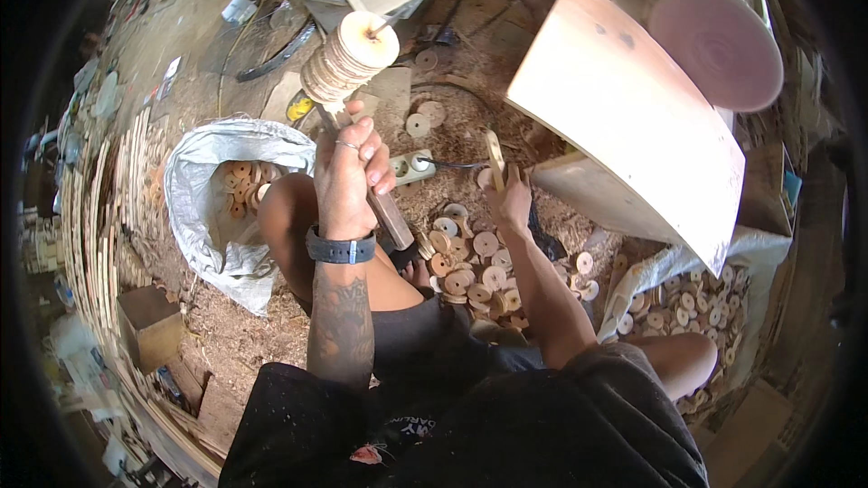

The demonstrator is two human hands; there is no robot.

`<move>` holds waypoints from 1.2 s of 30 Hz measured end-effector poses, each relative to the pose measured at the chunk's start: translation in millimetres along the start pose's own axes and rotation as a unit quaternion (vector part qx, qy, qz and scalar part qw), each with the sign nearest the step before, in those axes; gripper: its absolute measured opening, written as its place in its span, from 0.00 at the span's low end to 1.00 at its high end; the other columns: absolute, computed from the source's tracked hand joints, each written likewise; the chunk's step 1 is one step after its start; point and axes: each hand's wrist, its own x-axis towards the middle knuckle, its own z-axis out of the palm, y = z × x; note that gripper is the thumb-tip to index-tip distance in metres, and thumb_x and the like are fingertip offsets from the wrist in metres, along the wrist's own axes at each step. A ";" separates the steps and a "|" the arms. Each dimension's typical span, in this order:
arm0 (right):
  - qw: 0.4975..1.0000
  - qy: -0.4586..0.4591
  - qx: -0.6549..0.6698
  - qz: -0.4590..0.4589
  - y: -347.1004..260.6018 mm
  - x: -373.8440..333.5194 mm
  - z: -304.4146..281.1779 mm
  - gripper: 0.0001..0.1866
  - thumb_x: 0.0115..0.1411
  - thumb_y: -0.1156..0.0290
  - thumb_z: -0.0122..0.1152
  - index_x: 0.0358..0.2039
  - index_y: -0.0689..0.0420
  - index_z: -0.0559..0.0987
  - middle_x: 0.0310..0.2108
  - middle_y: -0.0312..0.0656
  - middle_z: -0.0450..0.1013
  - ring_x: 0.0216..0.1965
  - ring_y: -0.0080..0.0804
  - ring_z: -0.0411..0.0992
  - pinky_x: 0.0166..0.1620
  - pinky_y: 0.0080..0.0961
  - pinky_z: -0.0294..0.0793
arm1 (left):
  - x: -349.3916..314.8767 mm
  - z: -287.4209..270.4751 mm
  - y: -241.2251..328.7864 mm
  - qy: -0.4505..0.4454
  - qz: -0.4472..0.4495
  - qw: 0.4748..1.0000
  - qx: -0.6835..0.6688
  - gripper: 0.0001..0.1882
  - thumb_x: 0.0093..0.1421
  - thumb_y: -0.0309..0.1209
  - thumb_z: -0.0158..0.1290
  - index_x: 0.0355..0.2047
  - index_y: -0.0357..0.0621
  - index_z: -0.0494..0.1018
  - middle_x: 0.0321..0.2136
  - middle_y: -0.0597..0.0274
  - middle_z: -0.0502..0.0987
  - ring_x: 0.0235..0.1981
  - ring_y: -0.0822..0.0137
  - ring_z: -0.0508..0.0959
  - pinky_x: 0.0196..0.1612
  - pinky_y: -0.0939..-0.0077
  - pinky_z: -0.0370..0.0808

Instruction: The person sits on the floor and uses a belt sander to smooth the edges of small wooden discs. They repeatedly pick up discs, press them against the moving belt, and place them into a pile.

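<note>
My left hand (348,167) is wrapped round a square wooden handle (391,221) that slants up and away. On the handle's far end sits a stack of pale wooden discs (339,68), with a thin metal rod (391,20) sticking out of the top disc. My right hand (511,201) is closed on a thin pale wooden piece (495,160), seen nearly edge-on, so its full shape does not show. Below and between my hands lies a heap of loose wooden discs with centre holes (475,267). My fingertips on the right are partly hidden.
A white sack (194,190) with discs inside stands at left; another sack (646,276) full of discs lies at right. A large curved-looking board (633,117) and a round sanding disc (714,50) rise at upper right. A power strip (411,167) with a cable lies ahead on sawdust.
</note>
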 end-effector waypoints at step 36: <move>0.840 0.153 0.514 -0.082 -36.1 -101.1 -274.5 0.48 0.43 0.53 0.77 0.58 0.66 0.64 0.49 0.57 0.69 0.47 0.42 0.72 0.44 0.30 0.80 | -80.0 121.9 -110.3 -0.198 0.290 0.839 0.416 0.16 0.65 0.27 0.48 0.52 0.42 0.62 0.22 0.70 0.66 0.14 0.82 0.62 0.14 0.82 0.61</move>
